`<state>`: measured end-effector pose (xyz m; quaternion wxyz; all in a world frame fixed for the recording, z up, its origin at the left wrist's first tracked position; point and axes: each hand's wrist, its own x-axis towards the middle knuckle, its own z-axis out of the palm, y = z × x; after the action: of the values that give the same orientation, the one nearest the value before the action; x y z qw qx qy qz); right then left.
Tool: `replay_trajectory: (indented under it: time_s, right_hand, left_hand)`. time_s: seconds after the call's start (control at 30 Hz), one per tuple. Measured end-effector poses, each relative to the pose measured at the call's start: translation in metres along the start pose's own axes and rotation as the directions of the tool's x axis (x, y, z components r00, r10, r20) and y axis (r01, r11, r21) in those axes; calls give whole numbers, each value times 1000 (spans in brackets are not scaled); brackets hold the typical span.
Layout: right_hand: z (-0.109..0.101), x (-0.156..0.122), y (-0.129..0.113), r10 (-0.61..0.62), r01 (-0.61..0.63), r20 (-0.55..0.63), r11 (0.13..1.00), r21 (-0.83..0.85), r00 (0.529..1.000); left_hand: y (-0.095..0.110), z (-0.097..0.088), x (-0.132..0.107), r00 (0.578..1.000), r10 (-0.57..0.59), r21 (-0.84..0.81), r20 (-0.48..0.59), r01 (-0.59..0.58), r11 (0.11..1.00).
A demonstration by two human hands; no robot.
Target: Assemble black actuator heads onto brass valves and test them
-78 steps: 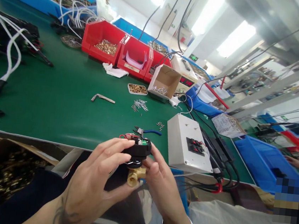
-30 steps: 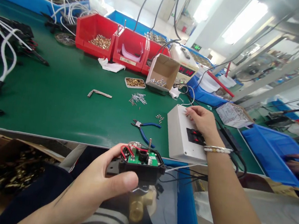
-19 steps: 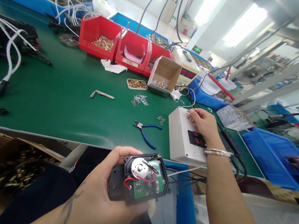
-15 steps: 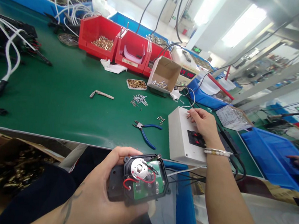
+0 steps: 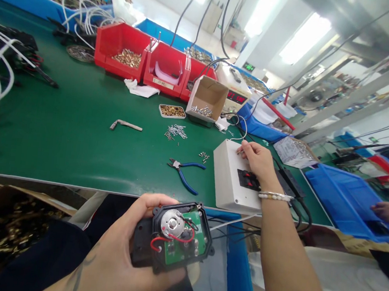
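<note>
My left hand (image 5: 123, 254) is wrapped round a black open housing (image 5: 174, 236) held low in front of me. Its face is turned up, showing a green circuit board, a round silver motor and red and black wires. My right hand (image 5: 257, 161) rests on top of a white switch box (image 5: 229, 177) at the table's near right edge, fingers curled and pressing near its far end. A bead bracelet circles that wrist. Red and black terminals sit on the box beside the hand.
Blue-handled pliers (image 5: 185, 170) lie on the green table (image 5: 70, 137) left of the box, with loose screws, a small tray of brass parts (image 5: 172, 111), a cardboard box (image 5: 206, 100) and red bins (image 5: 141, 61) behind. Another person's hand reaches into a blue bin (image 5: 348, 198) at right.
My right hand left the housing and went to the white box. The left hand tipped the housing so its open face points up at me.
</note>
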<state>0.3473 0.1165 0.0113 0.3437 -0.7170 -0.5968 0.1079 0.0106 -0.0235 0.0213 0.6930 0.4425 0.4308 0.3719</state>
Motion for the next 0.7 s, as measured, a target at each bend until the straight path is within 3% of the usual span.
replay_trajectory:
  time_s: [0.47,0.63,0.7]
  right_hand:
    - [0,1,0,-3,3,1,1000,17,1000]
    - [1,1,-1,0,0,-1,1000,15,1000]
    - [1,0,-1,1,-1,-3,1000,11,1000]
  left_hand:
    - [3,2,-1,996,81,71,-30,-78,994]
    - [3,1,-1,999,9,17,-35,-9,1000]
    - [1,-2,3,998,-60,-85,3,60,995]
